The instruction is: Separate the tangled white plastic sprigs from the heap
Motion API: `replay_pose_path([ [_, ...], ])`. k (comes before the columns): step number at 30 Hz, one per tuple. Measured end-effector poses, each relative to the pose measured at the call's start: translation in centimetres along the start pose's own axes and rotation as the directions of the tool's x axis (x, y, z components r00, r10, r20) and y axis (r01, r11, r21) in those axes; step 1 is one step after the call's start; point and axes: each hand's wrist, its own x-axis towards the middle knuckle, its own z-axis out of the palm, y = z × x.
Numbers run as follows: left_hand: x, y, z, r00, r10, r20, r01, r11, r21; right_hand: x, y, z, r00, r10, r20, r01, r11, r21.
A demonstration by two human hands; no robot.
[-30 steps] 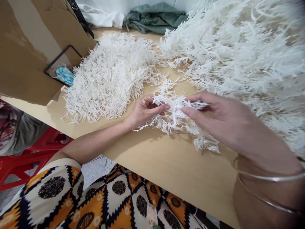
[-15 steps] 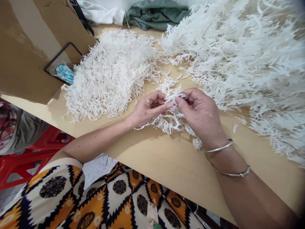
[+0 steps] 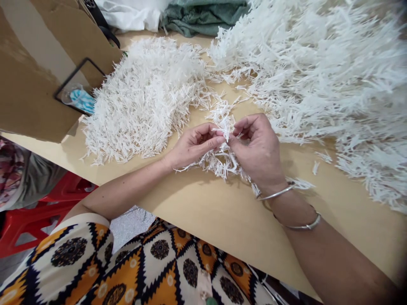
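My left hand (image 3: 199,144) pinches a small white feathery plastic sprig (image 3: 226,127) between thumb and forefinger. From the other side my right hand (image 3: 257,146) meets it, thumb and fingertips closed at the same sprig. The tips of both hands nearly touch over the table. Beneath and just beyond them lies a loose clump of white sprigs (image 3: 222,165), partly covered by the hands. Strands also poke out under the right wrist, which wears two silver bangles. The exact grip of the right fingertips is partly hidden.
A mound of short white sprigs (image 3: 146,97) lies to the left, a larger heap of longer white strands (image 3: 318,76) to the right. A cardboard box (image 3: 28,72) stands at the left edge. Cloths (image 3: 203,17) lie at the back; red stools (image 3: 34,220) stand below.
My right hand has shifted a little left and turned, its fingertips now against the sprig beside my left thumb. White strands now show beyond the right wrist. The view has shifted slightly.
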Motion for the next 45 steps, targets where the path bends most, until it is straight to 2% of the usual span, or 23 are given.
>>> replay_pose_path([
  [4, -0.1, 0.3, 0.1, 0.999, -0.021, -0.029, 0.022, 0.999, 0.032, 0.1, -0.8, -1.0, 0.994, -0.110, 0.021, 0.108, 0.991, 0.080],
  [9, -0.2, 0.2, 0.2, 0.999, -0.025, -0.030, 0.027, 0.998, 0.065, 0.3, -1.3, -2.0, 0.938, -0.262, 0.229, 0.268, 0.963, 0.003],
  [11, -0.2, 0.0, 0.2, 0.999, -0.025, -0.030, 0.027, 0.998, 0.059, 0.5, -1.1, -2.1, 0.916, -0.304, 0.261, 0.324, 0.946, -0.035],
  [17, -0.1, 0.2, 0.0, 1.000, -0.026, -0.014, 0.026, 0.999, 0.021, 0.7, -0.4, -1.7, 0.948, -0.239, 0.210, 0.260, 0.962, -0.081],
  [25, -0.2, 0.6, 0.0, 0.999, -0.015, 0.033, 0.013, 0.997, 0.070, 0.1, 0.1, -1.2, 0.957, -0.218, 0.192, 0.254, 0.949, -0.189],
  [29, 0.0, 0.5, -0.3, 0.998, -0.006, 0.060, -0.002, 0.991, 0.131, 0.0, 0.7, -0.6, 0.950, -0.277, 0.146, 0.306, 0.919, -0.250],
  [32, 0.0, 0.5, -0.5, 0.997, 0.009, 0.072, -0.017, 0.993, 0.118, 0.2, 1.2, -0.2, 0.945, -0.312, 0.093, 0.326, 0.900, -0.289],
  [35, -0.3, 0.7, -0.3, 0.985, 0.010, 0.173, -0.022, 0.998, 0.065, 0.7, 1.8, -0.4, 0.971, -0.237, 0.024, 0.234, 0.931, -0.282],
  [38, -0.7, 1.0, 0.3, 0.960, -0.037, 0.278, 0.023, 0.998, 0.052, 1.5, 2.4, -0.9, 0.984, -0.165, -0.065, 0.148, 0.967, -0.208],
  [41, -0.8, 1.0, 0.5, 0.981, -0.079, 0.177, 0.073, 0.996, 0.043, 1.8, 2.9, -1.2, 0.980, -0.174, -0.099, 0.157, 0.975, -0.159],
  [45, -0.6, 0.7, 0.4, 0.994, -0.071, 0.078, 0.065, 0.996, 0.067, 1.4, 3.0, -1.1, 0.983, -0.142, -0.119, 0.140, 0.990, -0.024],
])
